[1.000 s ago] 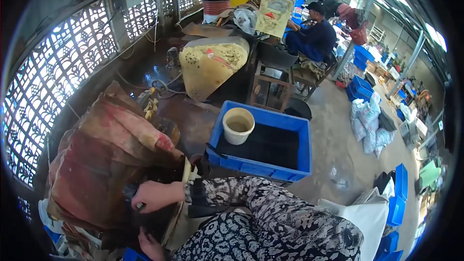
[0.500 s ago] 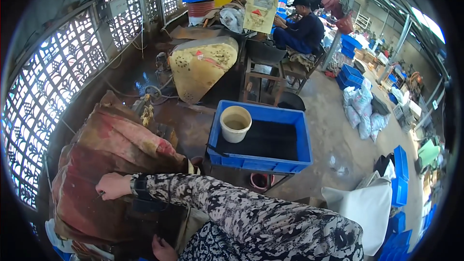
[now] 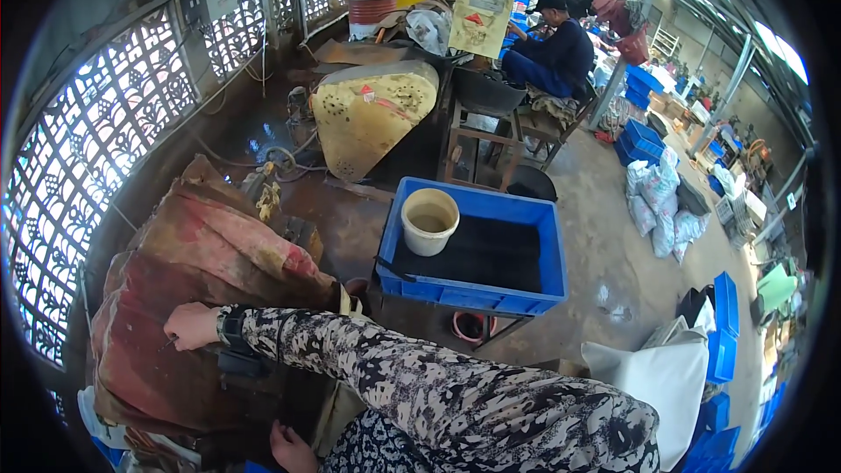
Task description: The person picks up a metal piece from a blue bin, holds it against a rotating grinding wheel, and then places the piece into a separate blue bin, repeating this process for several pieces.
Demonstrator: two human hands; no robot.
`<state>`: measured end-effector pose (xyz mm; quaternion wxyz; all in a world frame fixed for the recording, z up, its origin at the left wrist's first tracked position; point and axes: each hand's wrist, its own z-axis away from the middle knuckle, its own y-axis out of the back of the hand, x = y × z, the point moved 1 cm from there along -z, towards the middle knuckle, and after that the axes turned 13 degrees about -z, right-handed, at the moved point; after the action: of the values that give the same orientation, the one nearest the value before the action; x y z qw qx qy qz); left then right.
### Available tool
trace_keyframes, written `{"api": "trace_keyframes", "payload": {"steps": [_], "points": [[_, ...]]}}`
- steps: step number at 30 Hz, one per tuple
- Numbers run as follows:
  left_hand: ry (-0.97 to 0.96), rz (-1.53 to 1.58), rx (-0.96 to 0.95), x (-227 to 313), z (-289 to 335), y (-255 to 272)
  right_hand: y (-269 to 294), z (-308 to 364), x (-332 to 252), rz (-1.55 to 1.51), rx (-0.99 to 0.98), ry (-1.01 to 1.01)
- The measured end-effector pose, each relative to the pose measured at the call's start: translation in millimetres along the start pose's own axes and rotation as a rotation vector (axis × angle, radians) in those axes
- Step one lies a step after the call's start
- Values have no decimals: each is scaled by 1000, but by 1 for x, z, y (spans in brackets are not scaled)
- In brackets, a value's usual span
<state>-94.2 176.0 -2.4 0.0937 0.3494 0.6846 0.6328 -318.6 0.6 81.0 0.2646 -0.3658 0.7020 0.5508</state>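
My right hand (image 3: 194, 327) reaches left over a red-brown stained cloth (image 3: 149, 298), which drapes over a bulky shape. Its fingers are closed in a pinch, and a thin dark tip pokes out below them; I cannot make out what it is. A dark watch band (image 3: 232, 328) circles that wrist, above a black-and-white patterned sleeve (image 3: 350, 342). Near the lower edge, my left hand (image 3: 293, 449) is only partly in view beside a dark surface. Its visible fingers look loosely apart, and nothing shows in them.
A blue crate (image 3: 547, 254) with dark contents stands ahead, a cream bucket (image 3: 429, 232) inside it. Beyond are a yellowish machine guard (image 3: 372, 118) and a seated person (image 3: 561, 48). White sacks (image 3: 655, 197) lie on the right; a patterned lattice wall (image 3: 96, 114) runs along the left.
My right hand has shifted slightly left and up over the cloth, fingers still closed. My left hand has moved a little left and up. The whole view has shifted slightly.
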Motion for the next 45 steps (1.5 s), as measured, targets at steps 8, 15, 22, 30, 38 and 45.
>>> {"api": "trace_keyframes", "payload": {"steps": [8, 15, 22, 30, 38, 45], "points": [[127, 142, 4, -53, 10, -52, 20, 78, -9, 91, 66, -71], [-48, -43, 19, -15, 5, -11, 21, 208, 82, 428, -90, -350], [-114, -16, -36, -27, 8, -22, 5, 236, 88, 415, -15, -227], [45, -33, -80, -15, 5, -10, -2, 233, 90, 495, -121, -195], [83, -31, -85, -26, 9, -20, -4, 229, 93, 513, -208, -304], [170, -69, -222, -48, 8, -38, -6, 229, 89, 508, -222, -381]]}}
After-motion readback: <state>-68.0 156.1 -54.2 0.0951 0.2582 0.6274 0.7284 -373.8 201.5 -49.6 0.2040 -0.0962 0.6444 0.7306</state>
